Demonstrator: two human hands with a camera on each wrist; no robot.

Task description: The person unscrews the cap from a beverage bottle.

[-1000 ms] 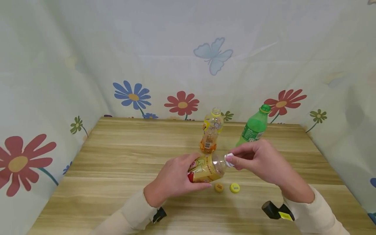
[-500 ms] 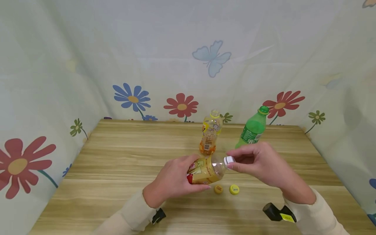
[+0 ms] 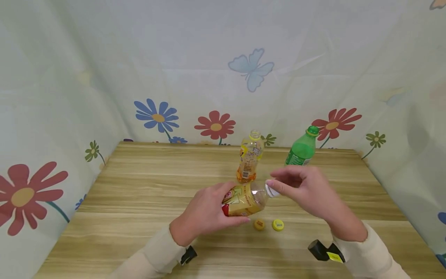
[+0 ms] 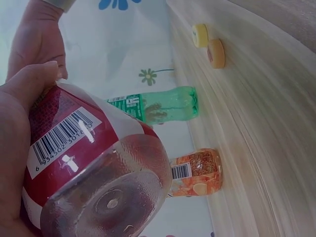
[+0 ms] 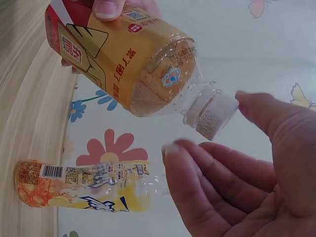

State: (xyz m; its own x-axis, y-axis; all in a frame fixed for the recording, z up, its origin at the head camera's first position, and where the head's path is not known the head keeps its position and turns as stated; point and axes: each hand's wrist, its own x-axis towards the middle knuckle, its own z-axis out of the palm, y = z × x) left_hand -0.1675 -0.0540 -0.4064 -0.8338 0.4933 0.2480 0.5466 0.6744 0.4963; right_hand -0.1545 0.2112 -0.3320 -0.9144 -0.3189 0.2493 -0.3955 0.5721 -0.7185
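Observation:
My left hand (image 3: 210, 209) grips a drink bottle with a yellow and red label (image 3: 240, 200), tilted so its neck points right. In the left wrist view, the clear bottom of this bottle faces the camera. A white cap (image 5: 217, 114) sits on its neck. My right hand (image 3: 310, 190) is at the cap, with the thumb at the cap's edge and the loosely bent fingers apart from it. Below the bottle, an orange cap (image 3: 259, 224) and a yellow cap (image 3: 278, 224) lie on the wooden table (image 3: 156, 174).
Behind the held bottle stands an uncapped clear bottle (image 3: 249, 159) with some orange drink. A green bottle (image 3: 303, 149) with its green cap on stands farther right, partly hidden by my right hand. A flower-patterned curtain (image 3: 195, 69) surrounds the table's back and sides.
My right fingers have parted from the white cap, with the thumb shifting across it. The left hand keeps its grip on the bottle, which has hardly moved.

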